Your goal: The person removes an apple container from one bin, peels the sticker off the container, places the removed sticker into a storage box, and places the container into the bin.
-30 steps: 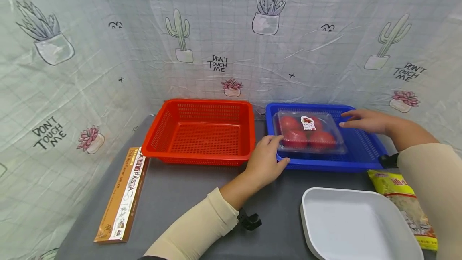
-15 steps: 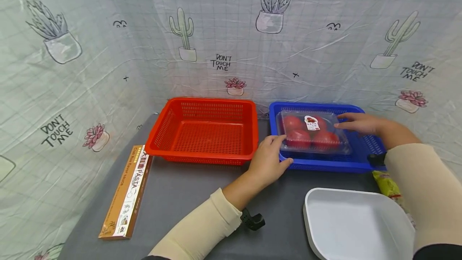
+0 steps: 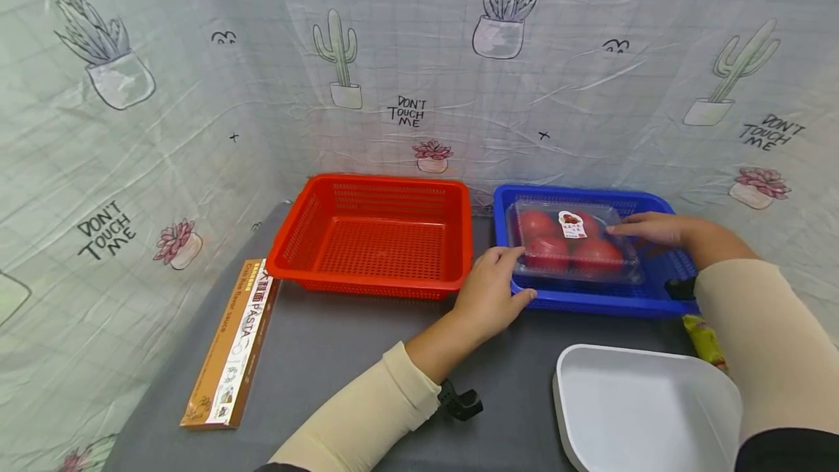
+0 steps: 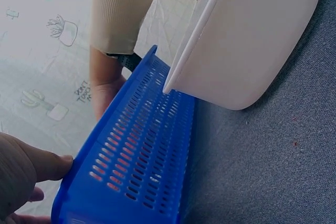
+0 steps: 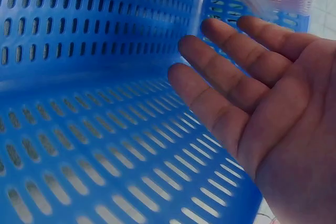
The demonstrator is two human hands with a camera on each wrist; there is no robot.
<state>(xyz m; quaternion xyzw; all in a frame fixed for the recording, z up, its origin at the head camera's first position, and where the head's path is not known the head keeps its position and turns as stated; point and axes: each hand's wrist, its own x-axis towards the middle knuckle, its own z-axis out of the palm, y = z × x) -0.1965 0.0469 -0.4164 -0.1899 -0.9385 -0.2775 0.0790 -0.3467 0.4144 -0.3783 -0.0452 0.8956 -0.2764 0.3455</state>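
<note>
Head view: clear pack [image 3: 570, 248] of red tomatoes [image 3: 547, 255] right of centre, inside the blue basket [image 3: 590, 301], towards that basket's left end. Label [image 3: 572, 225] on the pack's top, white with print (too small to read).

Left hand [image 3: 485, 290]: centre of frame, at the blue basket's lower left corner. Fingertips at the pack's left edge; thumb extended towards the basket's near rim. Left wrist view, lower left: thumb tip against the blue rim, other fingers partly hidden behind it. Fingers loosely bent, not closed round the pack; pressure on it cannot be told.

Right hand [image 3: 662, 228]: right of the pack, over the blue basket. Fingers extended, hand unclosed (right wrist view shows four fingers straight above the slotted blue plastic). In the head view the leading fingertip meets the pack's right edge; whether it touches or merely overlaps, cannot tell.

Surroundings: red basket [image 3: 380, 242] at centre, just left of the blue one. Pasta box [image 3: 229, 344] lower left, slanting, upper end at the red basket's corner. White tray [image 3: 649, 406] lower right; yellow bag [image 3: 706, 341] beside it, partly behind the right sleeve [image 3: 760, 341]. Grey table [image 3: 314, 363] below; sheet [image 3: 393, 42] printed with potted plants fills the upper frame.
</note>
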